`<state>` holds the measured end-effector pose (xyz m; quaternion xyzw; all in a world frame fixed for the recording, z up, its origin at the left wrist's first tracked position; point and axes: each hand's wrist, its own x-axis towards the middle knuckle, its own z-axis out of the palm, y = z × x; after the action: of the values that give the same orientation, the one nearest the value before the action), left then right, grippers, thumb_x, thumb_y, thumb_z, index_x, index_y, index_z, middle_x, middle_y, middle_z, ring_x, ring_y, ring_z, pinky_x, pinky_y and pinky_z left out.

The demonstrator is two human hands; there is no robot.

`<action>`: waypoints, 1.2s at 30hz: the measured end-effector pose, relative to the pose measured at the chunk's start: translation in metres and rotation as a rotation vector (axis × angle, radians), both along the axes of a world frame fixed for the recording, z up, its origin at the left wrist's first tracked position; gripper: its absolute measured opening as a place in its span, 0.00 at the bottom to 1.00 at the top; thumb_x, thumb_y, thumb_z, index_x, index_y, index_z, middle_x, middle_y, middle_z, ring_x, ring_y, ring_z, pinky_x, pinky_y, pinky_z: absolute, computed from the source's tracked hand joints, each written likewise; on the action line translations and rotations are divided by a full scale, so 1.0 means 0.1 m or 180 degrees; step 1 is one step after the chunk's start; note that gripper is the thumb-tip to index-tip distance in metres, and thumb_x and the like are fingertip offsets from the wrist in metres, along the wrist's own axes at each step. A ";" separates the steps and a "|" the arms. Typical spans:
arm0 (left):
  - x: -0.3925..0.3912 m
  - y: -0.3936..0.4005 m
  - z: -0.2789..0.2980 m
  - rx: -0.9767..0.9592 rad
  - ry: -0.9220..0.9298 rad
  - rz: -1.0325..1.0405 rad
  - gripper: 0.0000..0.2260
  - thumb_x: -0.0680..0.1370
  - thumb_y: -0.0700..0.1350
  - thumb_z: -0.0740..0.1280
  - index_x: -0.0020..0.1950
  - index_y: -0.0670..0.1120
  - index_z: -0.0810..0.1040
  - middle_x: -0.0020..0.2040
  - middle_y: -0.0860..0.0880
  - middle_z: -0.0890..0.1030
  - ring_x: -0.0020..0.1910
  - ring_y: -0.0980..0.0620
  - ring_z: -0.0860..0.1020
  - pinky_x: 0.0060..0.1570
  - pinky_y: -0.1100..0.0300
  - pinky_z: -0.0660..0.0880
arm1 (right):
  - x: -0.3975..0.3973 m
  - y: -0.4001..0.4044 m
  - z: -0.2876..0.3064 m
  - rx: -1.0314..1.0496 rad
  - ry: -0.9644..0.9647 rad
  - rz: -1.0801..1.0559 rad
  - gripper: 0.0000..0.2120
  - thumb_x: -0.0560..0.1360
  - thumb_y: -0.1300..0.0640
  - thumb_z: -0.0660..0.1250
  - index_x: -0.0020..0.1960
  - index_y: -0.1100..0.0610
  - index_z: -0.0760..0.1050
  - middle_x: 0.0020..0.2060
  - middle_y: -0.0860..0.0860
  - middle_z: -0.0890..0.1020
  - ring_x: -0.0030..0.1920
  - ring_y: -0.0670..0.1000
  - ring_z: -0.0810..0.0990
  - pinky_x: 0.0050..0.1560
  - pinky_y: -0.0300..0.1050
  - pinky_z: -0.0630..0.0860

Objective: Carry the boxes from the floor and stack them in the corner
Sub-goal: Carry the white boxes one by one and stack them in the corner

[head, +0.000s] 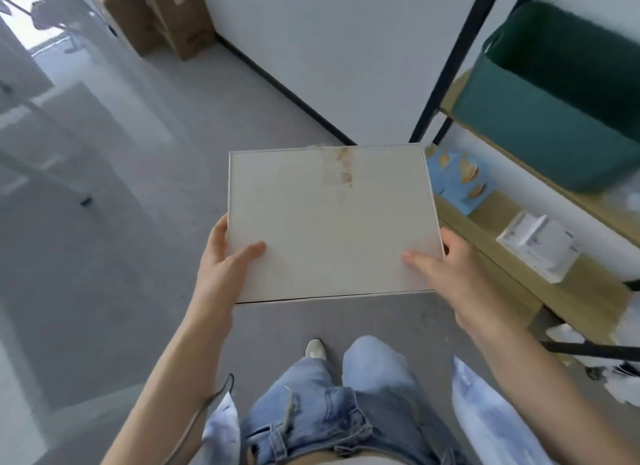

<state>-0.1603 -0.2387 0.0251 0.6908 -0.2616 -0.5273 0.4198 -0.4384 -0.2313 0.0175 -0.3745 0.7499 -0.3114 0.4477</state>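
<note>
A person's left hand (225,267) and right hand (450,274) grip opposite edges of a flat white box (332,222), fingers closed on it, above grey floor (138,222).

Floor (173,194) ahead and to the left lay open, a wide grey lane up to the wall (329,48). Far corner taken by brown cartons (173,17) against the wall. Right side blocked: shelf (540,277) with black posts (446,59), green bin (561,93) on the upper board, small white box (536,249) and blue packet (460,180) on the lower. Glass partition (41,145) bounded the left.
</note>
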 end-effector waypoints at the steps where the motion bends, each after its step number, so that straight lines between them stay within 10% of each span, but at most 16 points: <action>1: 0.06 -0.08 0.02 0.0013 -0.0015 0.0057 0.23 0.75 0.40 0.71 0.65 0.62 0.74 0.51 0.62 0.82 0.43 0.64 0.82 0.41 0.66 0.75 | 0.08 -0.12 0.02 -0.0004 -0.0014 0.0017 0.09 0.66 0.56 0.74 0.46 0.52 0.78 0.43 0.48 0.85 0.46 0.52 0.84 0.52 0.55 0.80; 11: 0.63 -1.81 0.03 -0.0037 0.0035 0.0607 0.25 0.75 0.39 0.70 0.67 0.61 0.72 0.52 0.61 0.82 0.44 0.64 0.82 0.40 0.66 0.76 | 0.71 -2.35 0.12 -0.0003 -0.0091 0.0653 0.11 0.71 0.62 0.72 0.52 0.54 0.78 0.44 0.47 0.84 0.44 0.48 0.82 0.43 0.43 0.78; 19: 1.01 -3.47 0.06 -0.0062 0.0107 0.1121 0.27 0.75 0.40 0.70 0.70 0.59 0.71 0.57 0.56 0.82 0.51 0.56 0.82 0.48 0.59 0.77 | 1.19 -4.59 0.27 -0.0022 0.0118 0.1381 0.11 0.71 0.58 0.73 0.51 0.51 0.76 0.48 0.49 0.83 0.49 0.53 0.82 0.55 0.57 0.79; 36: 3.17 -6.87 0.02 -0.0107 0.0023 0.1382 0.26 0.75 0.38 0.70 0.70 0.56 0.71 0.60 0.50 0.82 0.57 0.49 0.81 0.59 0.50 0.77 | 3.40 -8.17 0.26 0.0083 0.0137 0.1576 0.12 0.71 0.58 0.73 0.53 0.52 0.78 0.47 0.47 0.84 0.48 0.51 0.83 0.54 0.52 0.79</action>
<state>0.1570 -0.9254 0.0270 0.7219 -0.1139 -0.4226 0.5360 -0.0980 -1.0482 0.0435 -0.5475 0.6486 -0.1745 0.4991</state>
